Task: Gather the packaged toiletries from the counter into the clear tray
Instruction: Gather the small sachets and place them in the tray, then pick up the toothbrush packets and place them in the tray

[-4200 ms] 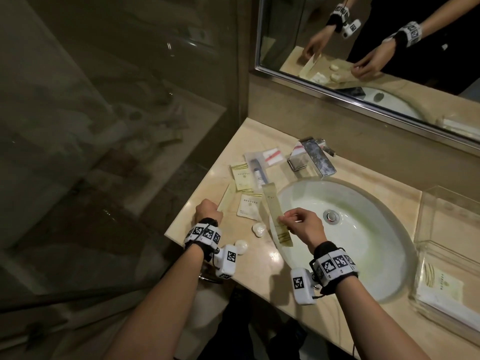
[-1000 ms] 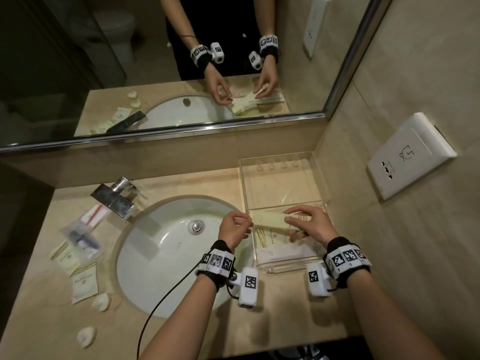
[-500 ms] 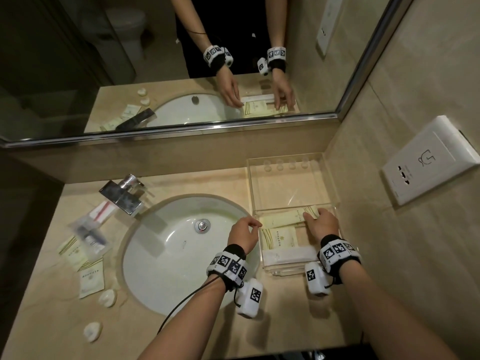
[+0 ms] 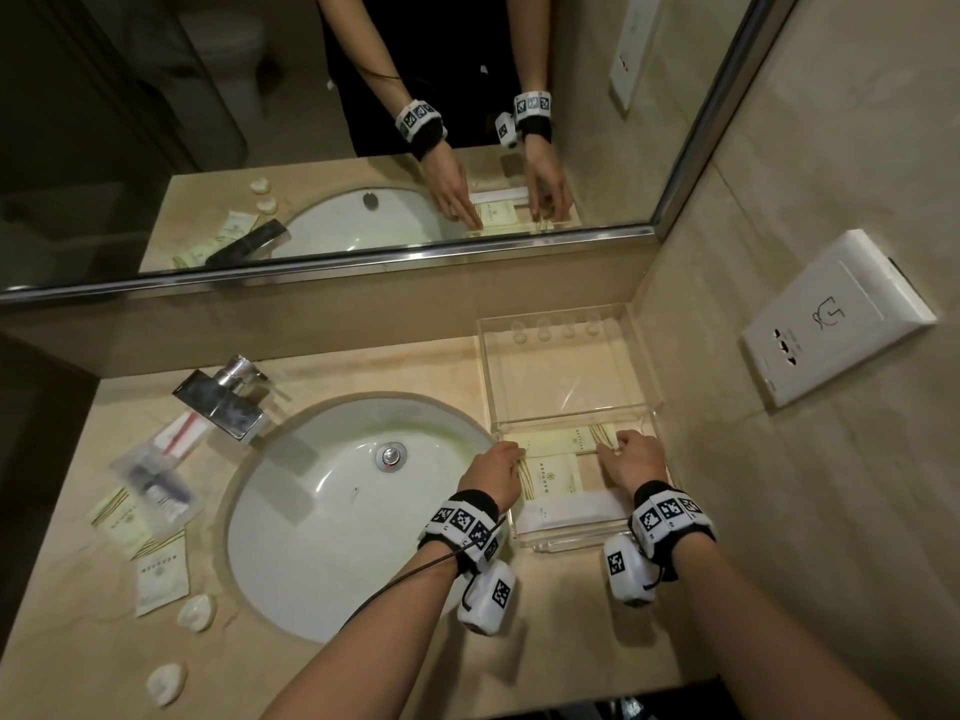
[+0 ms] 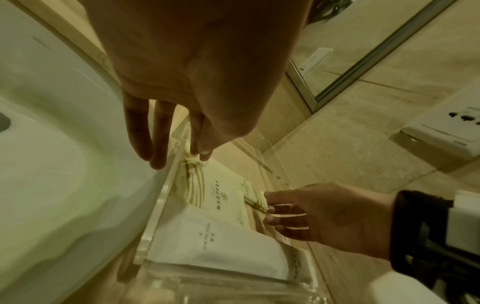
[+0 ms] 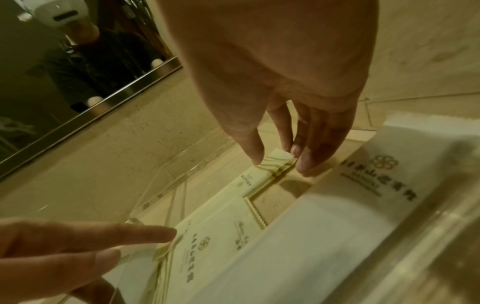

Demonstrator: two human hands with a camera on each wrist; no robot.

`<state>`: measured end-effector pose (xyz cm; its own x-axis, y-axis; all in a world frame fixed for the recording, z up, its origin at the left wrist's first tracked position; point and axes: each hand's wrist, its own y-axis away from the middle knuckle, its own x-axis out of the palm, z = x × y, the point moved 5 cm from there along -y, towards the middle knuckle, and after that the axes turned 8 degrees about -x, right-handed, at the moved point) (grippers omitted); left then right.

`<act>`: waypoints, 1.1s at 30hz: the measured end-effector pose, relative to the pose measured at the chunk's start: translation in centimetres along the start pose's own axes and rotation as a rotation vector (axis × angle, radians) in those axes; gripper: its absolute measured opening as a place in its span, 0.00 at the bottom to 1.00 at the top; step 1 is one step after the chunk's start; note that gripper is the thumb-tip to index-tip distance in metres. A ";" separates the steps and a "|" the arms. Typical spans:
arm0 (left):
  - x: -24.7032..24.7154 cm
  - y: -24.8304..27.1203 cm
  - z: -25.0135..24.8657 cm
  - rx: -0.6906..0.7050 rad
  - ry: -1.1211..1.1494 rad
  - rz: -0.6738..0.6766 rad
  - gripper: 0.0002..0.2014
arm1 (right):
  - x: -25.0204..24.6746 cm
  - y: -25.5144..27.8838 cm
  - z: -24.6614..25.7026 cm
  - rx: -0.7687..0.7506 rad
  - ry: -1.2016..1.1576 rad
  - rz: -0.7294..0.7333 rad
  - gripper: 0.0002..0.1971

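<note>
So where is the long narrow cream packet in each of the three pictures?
Head: long narrow cream packet lies crosswise in the clear tray, between both hands.
Left wrist: mostly hidden; its striped end at the right hand's fingertips.
Right wrist: centre, under the fingertips.
Shared landmark: the white packet.

Dim warm-yellow indoor light throughout; head view sharp at centre, wide-angle bending at its edges, bright sheen on the white sink basin [image 4: 332,517], dark upper-left corner; both wrist views murky and grainy, near palms blurred and shadowed, the clear tray [image 5: 153,232] walls glinting.
</note>
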<state>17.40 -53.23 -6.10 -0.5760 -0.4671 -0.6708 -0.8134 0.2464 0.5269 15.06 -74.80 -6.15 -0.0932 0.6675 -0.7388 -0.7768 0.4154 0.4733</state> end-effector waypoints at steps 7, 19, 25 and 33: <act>-0.9 0.3 0.0 0.020 0.071 -0.046 0.18 | -0.6 0.3 -0.3 -0.042 -0.079 0.038 0.26; -6.3 6.4 4.7 -0.145 0.661 -0.204 0.07 | -0.6 5.6 6.0 -0.341 -0.425 -0.028 0.10; -8.1 12.9 10.8 -0.260 0.774 -0.377 0.06 | 5.4 10.4 13.2 -0.534 -0.432 0.229 0.05; -9.7 21.9 20.6 -0.455 0.868 -0.592 0.07 | 14.4 17.1 20.5 -0.725 -0.282 0.494 0.05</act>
<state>3.54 -25.82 1.22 0.2821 -0.8796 -0.3831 -0.7319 -0.4555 0.5069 13.22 -45.46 1.12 -0.4371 0.8315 -0.3428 -0.8981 -0.3827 0.2168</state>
